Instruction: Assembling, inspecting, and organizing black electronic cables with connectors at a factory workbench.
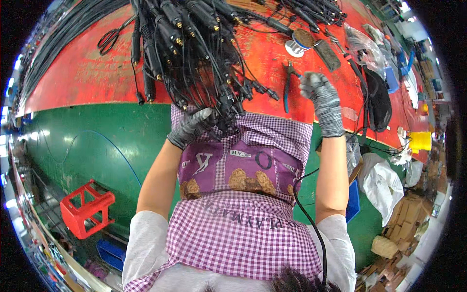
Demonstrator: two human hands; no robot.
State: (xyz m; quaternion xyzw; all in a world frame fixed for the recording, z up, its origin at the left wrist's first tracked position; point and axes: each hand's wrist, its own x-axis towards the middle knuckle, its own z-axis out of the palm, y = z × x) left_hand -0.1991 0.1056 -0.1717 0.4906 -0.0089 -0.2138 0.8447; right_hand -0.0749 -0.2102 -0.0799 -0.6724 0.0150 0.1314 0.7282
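Observation:
A thick bundle of black cables with brass-tipped plugs lies over the table's near edge, its thin ends hanging toward my lap. My left hand, in a grey knitted glove, is closed around some of the black cable connectors at that edge; part of its fingers is hidden behind them. Off to the right, my gloved right hand is raised over the table with its fingers curled in. Whatever it may hold is hidden. Just left of it lie blue-handled pliers.
The red table carries black-handled scissors, a spool, a dark block and a black pouch. A red stool stands on the green floor at left. A white sack lies at right.

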